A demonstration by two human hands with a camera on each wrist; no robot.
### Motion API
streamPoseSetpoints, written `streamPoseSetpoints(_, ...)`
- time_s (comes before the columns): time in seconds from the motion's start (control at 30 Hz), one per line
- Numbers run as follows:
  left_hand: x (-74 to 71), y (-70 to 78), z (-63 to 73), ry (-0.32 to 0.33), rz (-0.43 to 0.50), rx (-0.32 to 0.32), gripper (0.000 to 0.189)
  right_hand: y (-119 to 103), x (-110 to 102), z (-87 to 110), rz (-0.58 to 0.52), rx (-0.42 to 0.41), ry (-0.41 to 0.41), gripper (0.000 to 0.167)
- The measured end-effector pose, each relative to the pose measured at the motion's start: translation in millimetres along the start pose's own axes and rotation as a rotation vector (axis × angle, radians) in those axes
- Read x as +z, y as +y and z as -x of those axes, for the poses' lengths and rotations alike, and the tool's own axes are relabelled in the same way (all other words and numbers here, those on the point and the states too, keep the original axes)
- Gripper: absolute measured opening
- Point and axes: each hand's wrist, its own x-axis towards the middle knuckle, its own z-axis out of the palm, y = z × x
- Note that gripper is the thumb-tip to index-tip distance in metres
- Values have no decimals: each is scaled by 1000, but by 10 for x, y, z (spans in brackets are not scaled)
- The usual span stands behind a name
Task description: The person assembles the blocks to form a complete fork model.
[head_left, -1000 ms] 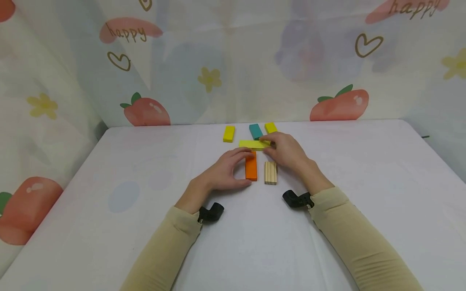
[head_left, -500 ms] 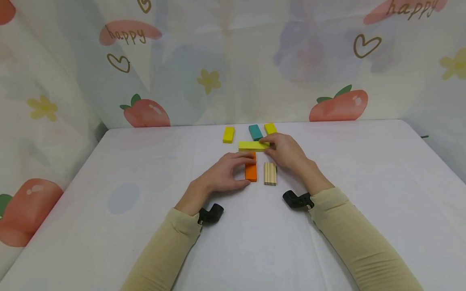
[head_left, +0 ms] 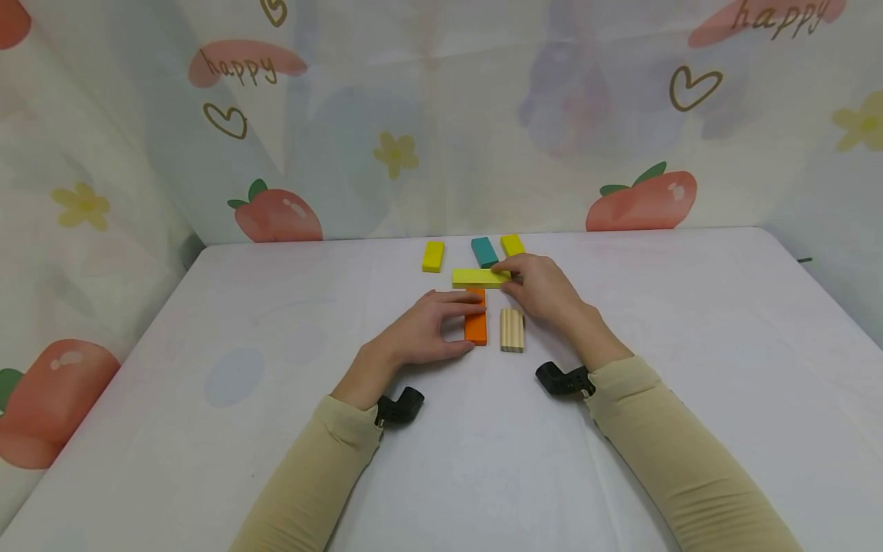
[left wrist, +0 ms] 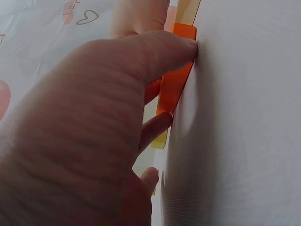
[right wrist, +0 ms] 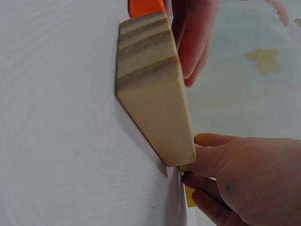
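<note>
Near the frame's centre, the left grip [head_left: 431, 331] clamps the orange block [head_left: 476, 330] lengthwise, thumb at its lower end. Just above, the right grip [head_left: 545, 287] pinches the right end of the long yellow block [head_left: 478, 278], lying crosswise on the counter [head_left: 455, 468].

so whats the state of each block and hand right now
orange block, lying, held
long yellow block, crosswise, right end pinched
striped wooden block, lying, not gripped
teal block, lying slanted, not gripped
left yellow block, lying, not gripped
right yellow block, lying, partly hidden
left hand, holding the orange block
right hand, pinching the long yellow block
</note>
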Motion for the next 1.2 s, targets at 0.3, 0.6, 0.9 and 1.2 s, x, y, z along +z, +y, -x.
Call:
streamPoseSetpoints(0.3, 5, -6, -9, -7, -8, -8, 53, -2, 1, 9, 1, -7, -3, 37)
streamPoseSetpoints(0.6, -2, -6, -16, -11, -14, -10, 54, -2, 4, 8, 7, -8, -13, 37)
streamPoseSetpoints(0.9, -7, -1, -20, -15, -7, -18, 55, -11, -5, 14, 5, -17, -14, 37)
streamPoseSetpoints(1.2, 2, -1, -26, -15, -5, -27, 56, -20, -3, 20, -1, -1, -25, 37)
